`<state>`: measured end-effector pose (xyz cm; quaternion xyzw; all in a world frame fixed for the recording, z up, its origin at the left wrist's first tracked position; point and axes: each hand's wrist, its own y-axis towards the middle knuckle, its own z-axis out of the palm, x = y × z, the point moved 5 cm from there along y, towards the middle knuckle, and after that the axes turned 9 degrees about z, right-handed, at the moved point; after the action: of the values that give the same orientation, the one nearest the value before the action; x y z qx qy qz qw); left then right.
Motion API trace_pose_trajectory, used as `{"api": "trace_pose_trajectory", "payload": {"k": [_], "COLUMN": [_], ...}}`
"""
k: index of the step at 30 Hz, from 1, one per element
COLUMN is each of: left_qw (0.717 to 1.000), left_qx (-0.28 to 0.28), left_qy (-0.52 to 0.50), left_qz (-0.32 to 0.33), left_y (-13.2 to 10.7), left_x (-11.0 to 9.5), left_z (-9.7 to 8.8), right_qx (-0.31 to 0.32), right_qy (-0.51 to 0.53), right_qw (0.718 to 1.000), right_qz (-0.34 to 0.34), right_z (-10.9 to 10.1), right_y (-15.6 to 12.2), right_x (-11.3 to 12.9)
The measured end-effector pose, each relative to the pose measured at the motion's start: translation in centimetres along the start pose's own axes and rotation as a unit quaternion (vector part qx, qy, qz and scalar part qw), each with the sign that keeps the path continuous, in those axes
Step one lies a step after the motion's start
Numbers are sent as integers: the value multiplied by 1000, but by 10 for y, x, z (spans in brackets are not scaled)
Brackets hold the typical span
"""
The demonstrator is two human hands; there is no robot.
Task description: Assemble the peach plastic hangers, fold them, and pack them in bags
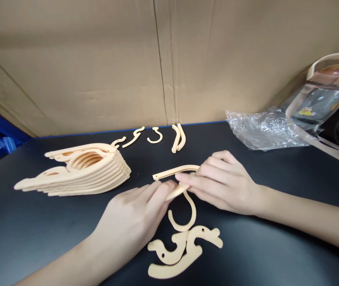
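Observation:
My left hand [136, 212] and my right hand [224, 180] meet over the table, fingers closed on a cream plastic hanger part [177, 192]. The fingers cover much of it. A cream hook [193, 210] curves down just below the hands; whether it joins the held part I cannot tell. Behind the fingers a long curved hanger arm [169, 172] shows, its right end hidden by my right hand. Closer to me lie several loose curved pieces: one with a small hole [169, 258], another with a forked end [200, 234], and a thicker arm [169, 271].
A stack of cream hangers [97, 178] lies at the left. Along the back are a small hook [157, 139], a wavy piece [134, 137] and two arms [179, 138]. Crumpled clear plastic [264, 129] and a strapped bottle [321, 101] occupy the right, before a cardboard wall [97, 59].

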<state>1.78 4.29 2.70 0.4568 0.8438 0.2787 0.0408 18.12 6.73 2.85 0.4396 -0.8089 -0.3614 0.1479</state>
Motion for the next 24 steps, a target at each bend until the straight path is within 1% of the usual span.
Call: {"api": "trace_pose_trajectory", "payload": {"k": [3, 4, 6, 9, 12, 14, 16, 20, 24], "left_qw": [998, 997, 997, 998, 997, 997, 997, 993, 992], "left_qx": [-6, -7, -15, -25, -33, -35, -32, -12, 8], "left_qy": [-18, -18, -11, 8, 31, 21, -6, -59, -81], "left_qz": [-66, -79, -81, -64, -60, -65, -77, -97, -93], "left_y": [-5, -6, -8, -7, -4, -4, -5, -6, -5], "left_x": [10, 12, 14, 14, 15, 16, 18, 19, 17], "left_z": [-1, -2, -4, -7, -7, -4, -1, 3, 3], "right_qx": [18, 24, 35, 76, 126, 139, 138, 128, 136], "right_qy": [18, 23, 13, -29, -67, -80, -83, -73, -56], "right_qw": [1000, 999, 999, 994, 975, 962, 956, 954, 960], "right_qz": [17, 11, -12, -79, -172, -220, -247, -261, -240], "right_z": [0, -1, -1, 2, 4, 3, 0, -4, -3], "right_y": [1, 1, -1, -4, -6, -6, -5, -3, -4], "right_x": [-4, -5, -5, -2, 8, 16, 22, 29, 26]}}
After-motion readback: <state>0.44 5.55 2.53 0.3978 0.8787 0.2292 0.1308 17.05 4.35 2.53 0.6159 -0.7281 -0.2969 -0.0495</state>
